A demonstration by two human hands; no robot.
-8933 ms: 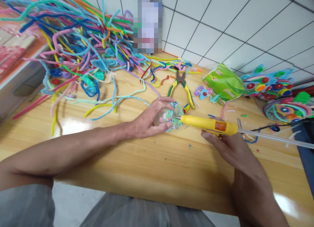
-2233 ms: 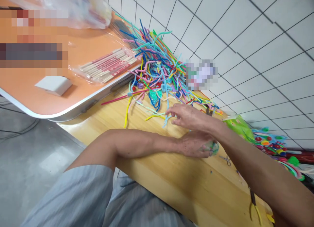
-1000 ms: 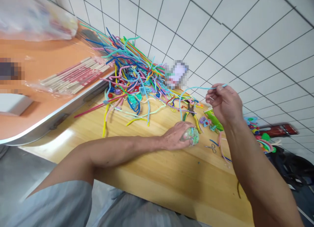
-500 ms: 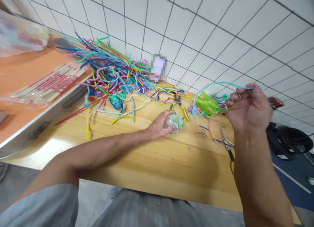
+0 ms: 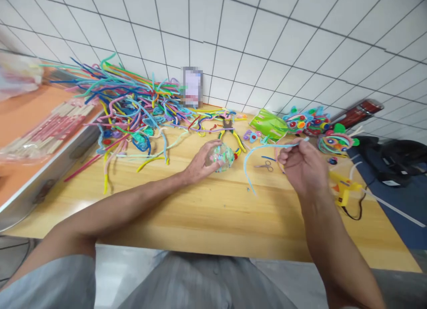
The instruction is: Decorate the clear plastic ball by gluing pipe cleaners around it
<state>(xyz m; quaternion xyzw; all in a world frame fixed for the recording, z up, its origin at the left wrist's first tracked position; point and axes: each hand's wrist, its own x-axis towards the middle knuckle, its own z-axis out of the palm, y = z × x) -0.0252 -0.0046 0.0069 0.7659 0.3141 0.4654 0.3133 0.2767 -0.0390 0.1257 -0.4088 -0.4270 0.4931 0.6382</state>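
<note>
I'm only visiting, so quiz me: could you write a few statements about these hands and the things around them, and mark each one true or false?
1. The left hand holds a clear ball with coloured bits. True.
2. The right hand grips the yellow glue gun. False: it holds a light-blue pipe cleaner; the glue gun lies on the wooden table.
3. The pliers lie with their handles spread. True.
4. The small scissors are inside the green packet. False: they lie on the wooden table.
5. The wrapped sticks rest on the orange tabletop. True.
</note>
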